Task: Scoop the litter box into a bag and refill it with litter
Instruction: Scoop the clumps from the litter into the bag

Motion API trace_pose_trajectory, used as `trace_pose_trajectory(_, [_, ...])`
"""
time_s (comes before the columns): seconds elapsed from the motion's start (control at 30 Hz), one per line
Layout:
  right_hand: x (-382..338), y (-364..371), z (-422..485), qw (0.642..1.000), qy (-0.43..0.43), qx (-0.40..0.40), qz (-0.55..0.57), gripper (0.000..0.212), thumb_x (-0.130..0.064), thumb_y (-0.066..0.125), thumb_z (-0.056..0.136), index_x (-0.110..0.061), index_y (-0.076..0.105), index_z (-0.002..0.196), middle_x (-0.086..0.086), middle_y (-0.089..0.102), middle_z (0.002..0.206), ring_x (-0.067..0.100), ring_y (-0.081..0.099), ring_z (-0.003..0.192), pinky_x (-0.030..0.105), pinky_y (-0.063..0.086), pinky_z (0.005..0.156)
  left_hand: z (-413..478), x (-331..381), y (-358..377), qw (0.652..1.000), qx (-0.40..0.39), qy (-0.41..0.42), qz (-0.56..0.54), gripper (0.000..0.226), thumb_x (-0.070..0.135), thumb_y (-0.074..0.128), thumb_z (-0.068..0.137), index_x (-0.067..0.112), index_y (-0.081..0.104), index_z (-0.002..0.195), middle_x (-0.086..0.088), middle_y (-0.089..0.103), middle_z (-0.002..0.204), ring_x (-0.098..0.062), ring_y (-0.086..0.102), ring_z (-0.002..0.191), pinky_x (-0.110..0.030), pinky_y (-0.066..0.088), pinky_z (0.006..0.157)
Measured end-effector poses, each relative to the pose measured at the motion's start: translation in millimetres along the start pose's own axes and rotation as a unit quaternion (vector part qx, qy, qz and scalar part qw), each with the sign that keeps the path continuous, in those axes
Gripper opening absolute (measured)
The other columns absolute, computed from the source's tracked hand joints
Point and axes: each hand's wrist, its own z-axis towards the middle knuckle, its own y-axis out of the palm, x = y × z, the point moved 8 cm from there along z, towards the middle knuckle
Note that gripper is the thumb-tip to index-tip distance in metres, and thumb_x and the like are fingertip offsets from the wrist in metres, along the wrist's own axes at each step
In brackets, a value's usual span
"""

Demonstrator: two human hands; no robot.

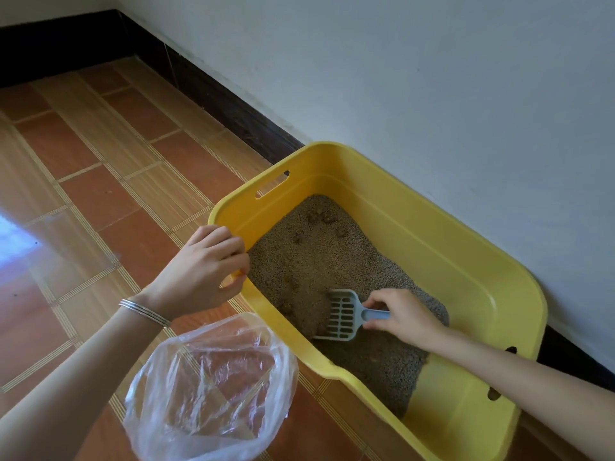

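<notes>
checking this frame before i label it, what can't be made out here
Head view only:
- Scoop: its handle end is covered by the right hand.
- Left hand fingers curl over the litter box rim, hiding their tips.
- Bag: its base is cut off by the bottom edge.
- Dark clumps in the litter: too small to identify.

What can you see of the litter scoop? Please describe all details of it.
The litter scoop is pale blue-grey and looks like plastic. It has a flat head with rows of slots and raised side walls, and a short handle. The right hand grips the handle. The head points toward the near wall of the yellow litter box, with its front edge down in the grey-brown litter. No clump is visible on it.
</notes>
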Motion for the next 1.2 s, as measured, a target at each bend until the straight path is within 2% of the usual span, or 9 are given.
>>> trace_pose_trajectory(0.13, [-9, 13, 7, 0.997, 0.01, 0.041, 0.06, 0.02, -0.029, 0.074, 0.075, -0.02, 0.067, 0.092, -0.009, 0.064, 0.093, 0.004, 0.057, 0.084, 0.029, 0.047, 0.076, 2, 1, 3, 1.0, -0.002, -0.009, 0.006, 0.015, 0.022, 0.051, 0.084, 0.017, 0.059, 0.072, 0.002, 0.052, 0.077, -0.022, 0.047, 0.076, -0.03, 0.032, 0.09])
trace_pose_trajectory(0.3, [-35, 21, 26, 0.99, 0.012, 0.1, 0.098, 0.02, -0.029, 0.074, 0.076, -0.022, 0.067, 0.092, -0.012, 0.062, 0.089, 0.002, 0.055, 0.079, 0.023, 0.043, 0.068, 1, 1, 6, 1.0, -0.02, 0.0, 0.012, 0.012, 0.022, 0.052, 0.083, 0.018, 0.058, 0.073, 0.003, 0.051, 0.078, -0.021, 0.045, 0.078, -0.03, 0.031, 0.089])
trace_pose_trajectory(0.43, [-63, 26, 50, 0.982, 0.013, 0.135, 0.131, 0.024, -0.03, 0.073, 0.077, -0.017, 0.066, 0.096, -0.007, 0.065, 0.092, 0.009, 0.059, 0.081, 0.025, 0.047, 0.069, 0, 1, 6, 1.0, -0.026, 0.0, 0.009, 0.012, 0.022, 0.052, 0.082, 0.018, 0.059, 0.074, 0.003, 0.051, 0.079, -0.02, 0.043, 0.08, -0.031, 0.032, 0.089])
trace_pose_trajectory(0.53, [-69, 31, 64, 0.972, 0.049, 0.145, 0.176, 0.029, -0.028, 0.075, 0.076, -0.015, 0.065, 0.1, -0.004, 0.065, 0.093, 0.012, 0.06, 0.083, 0.023, 0.045, 0.067, 0, 1, 5, 1.0, -0.026, -0.002, 0.004, 0.009, 0.02, 0.054, 0.081, 0.019, 0.059, 0.074, 0.003, 0.052, 0.079, -0.019, 0.042, 0.081, -0.031, 0.032, 0.089])
trace_pose_trajectory(0.63, [-68, 34, 63, 0.963, 0.049, 0.146, 0.22, 0.026, -0.025, 0.075, 0.076, -0.015, 0.065, 0.098, -0.007, 0.063, 0.087, 0.007, 0.058, 0.08, 0.015, 0.041, 0.064, 0, 1, 6, 1.0, -0.023, -0.007, -0.001, 0.006, 0.018, 0.058, 0.079, 0.019, 0.059, 0.073, 0.004, 0.052, 0.079, -0.019, 0.041, 0.081, -0.03, 0.031, 0.089])
trace_pose_trajectory(0.77, [-64, 27, 52, 0.951, 0.031, 0.161, 0.264, 0.02, -0.023, 0.074, 0.077, -0.018, 0.066, 0.095, -0.011, 0.064, 0.086, 0.002, 0.06, 0.081, 0.017, 0.047, 0.069, 0, 0, 4, 1.0, -0.015, -0.013, -0.003, 0.005, 0.017, 0.058, 0.078, 0.019, 0.06, 0.073, 0.003, 0.053, 0.078, -0.019, 0.043, 0.08, -0.03, 0.033, 0.088])
trace_pose_trajectory(0.87, [-57, 10, 43, 0.949, 0.022, 0.176, 0.259, 0.018, -0.022, 0.074, 0.076, -0.021, 0.065, 0.092, -0.015, 0.063, 0.083, -0.002, 0.059, 0.078, 0.013, 0.044, 0.066, 1, 1, 3, 1.0, -0.007, -0.019, -0.006, 0.006, 0.017, 0.057, 0.079, 0.018, 0.06, 0.073, 0.003, 0.052, 0.077, -0.018, 0.042, 0.08, -0.03, 0.033, 0.088])
trace_pose_trajectory(1.07, [-42, -23, 23, 0.96, -0.012, 0.206, 0.19, 0.021, -0.021, 0.076, 0.074, -0.018, 0.067, 0.093, -0.011, 0.064, 0.085, 0.001, 0.057, 0.073, 0.009, 0.043, 0.063, 1, 1, 1, 0.999, 0.008, -0.031, -0.006, 0.005, 0.016, 0.058, 0.077, 0.018, 0.059, 0.072, 0.003, 0.052, 0.075, -0.019, 0.042, 0.078, -0.029, 0.032, 0.088])
trace_pose_trajectory(1.2, [-30, -34, 12, 0.965, -0.002, 0.217, 0.146, 0.023, -0.024, 0.077, 0.073, -0.019, 0.067, 0.094, -0.019, 0.059, 0.084, -0.001, 0.054, 0.073, 0.009, 0.04, 0.062, 0, 2, 1, 0.999, 0.013, -0.03, -0.001, 0.006, 0.015, 0.058, 0.078, 0.017, 0.059, 0.072, 0.003, 0.052, 0.075, -0.02, 0.044, 0.078, -0.03, 0.033, 0.088])
